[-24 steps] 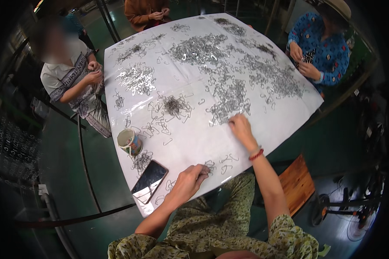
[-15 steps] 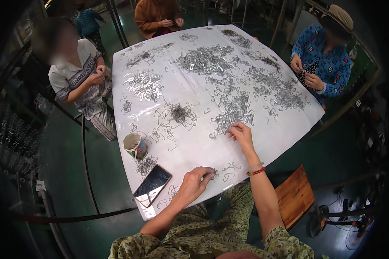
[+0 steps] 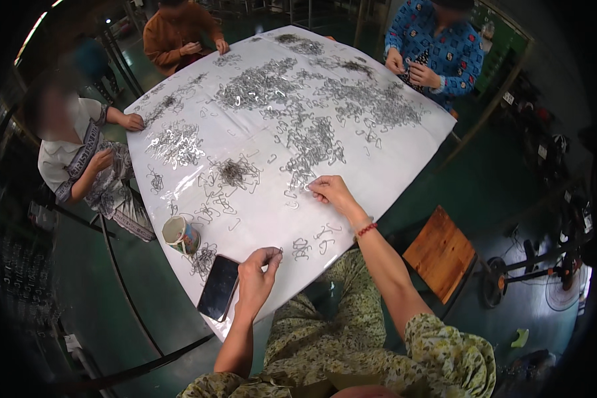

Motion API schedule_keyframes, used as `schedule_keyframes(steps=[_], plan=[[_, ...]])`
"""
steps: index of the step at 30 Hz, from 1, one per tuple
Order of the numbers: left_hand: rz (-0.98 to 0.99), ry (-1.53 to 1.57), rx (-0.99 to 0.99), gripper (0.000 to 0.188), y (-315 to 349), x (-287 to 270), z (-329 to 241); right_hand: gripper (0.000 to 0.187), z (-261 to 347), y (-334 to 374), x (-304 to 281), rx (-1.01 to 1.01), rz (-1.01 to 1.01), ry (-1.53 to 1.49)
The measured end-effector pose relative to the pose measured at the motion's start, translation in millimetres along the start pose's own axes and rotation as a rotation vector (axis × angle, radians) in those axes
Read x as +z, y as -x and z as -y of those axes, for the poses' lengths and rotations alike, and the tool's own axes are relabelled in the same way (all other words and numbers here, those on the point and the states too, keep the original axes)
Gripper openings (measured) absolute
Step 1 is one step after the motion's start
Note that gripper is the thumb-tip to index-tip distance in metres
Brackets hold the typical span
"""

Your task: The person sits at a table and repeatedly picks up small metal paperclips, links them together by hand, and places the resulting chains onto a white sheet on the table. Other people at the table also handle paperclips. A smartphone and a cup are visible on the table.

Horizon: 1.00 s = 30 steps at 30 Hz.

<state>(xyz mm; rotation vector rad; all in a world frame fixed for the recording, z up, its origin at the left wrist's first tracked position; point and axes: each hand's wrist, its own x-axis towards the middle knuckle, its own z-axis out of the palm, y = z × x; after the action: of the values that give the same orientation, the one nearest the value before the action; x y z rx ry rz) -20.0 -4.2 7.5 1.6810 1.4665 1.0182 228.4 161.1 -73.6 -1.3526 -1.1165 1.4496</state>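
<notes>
My right hand [image 3: 335,194] is closed in a pinch at the near tip of a long pile of wire hooks [image 3: 315,142]; a hook glints at its fingertips. My left hand [image 3: 257,275] hovers beside the dark phone [image 3: 219,288], thumb and forefinger pressed together. What sits in that pinch, if anything, is too small to make out. Between my hands and the table's near edge lie a small cluster of hooks [image 3: 301,249] and several looser ones [image 3: 325,237].
A white table [image 3: 259,215] carries more hook piles, including a dark tangle [image 3: 232,172]. A cup [image 3: 181,235] stands at the left edge above a tangled heap [image 3: 203,261]. Co-workers sit left, far and right. A wooden stool [image 3: 439,254] and a fan [image 3: 564,285] are at right.
My left hand has lifted away from the small near cluster and moved closer to the phone. My right hand stays at the pile's tip. The left and far co-workers each reach a hand to the table.
</notes>
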Motion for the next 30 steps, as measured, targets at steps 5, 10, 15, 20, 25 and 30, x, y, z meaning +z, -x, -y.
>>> schedule_keyframes(steps=[5, 10, 15, 20, 25, 30], plan=[[-0.023, -0.075, 0.068, 0.013, 3, -8, 2, 0.020, -17, 6, -8, -0.067, 0.008, -0.031], [-0.024, 0.037, 0.021, 0.012, 9, -8, -2, 0.021, 0, 28, -2, 0.002, 0.035, -0.243], [-0.060, 0.058, 0.048, 0.011, 13, -4, 4, 0.012, -7, 34, 8, 0.032, -0.008, -0.297], [-0.035, 0.355, -0.096, 0.015, 5, 4, 2, 0.010, 5, 80, 22, -0.133, 0.109, -0.160], [0.078, 0.565, -0.176, 0.016, 8, 26, 0, 0.010, 3, 140, 22, -0.139, 0.194, -0.132], [0.078, 0.462, -0.054, 0.013, 5, 45, -11, 0.010, 22, 175, 31, -0.218, 0.145, 0.051]])
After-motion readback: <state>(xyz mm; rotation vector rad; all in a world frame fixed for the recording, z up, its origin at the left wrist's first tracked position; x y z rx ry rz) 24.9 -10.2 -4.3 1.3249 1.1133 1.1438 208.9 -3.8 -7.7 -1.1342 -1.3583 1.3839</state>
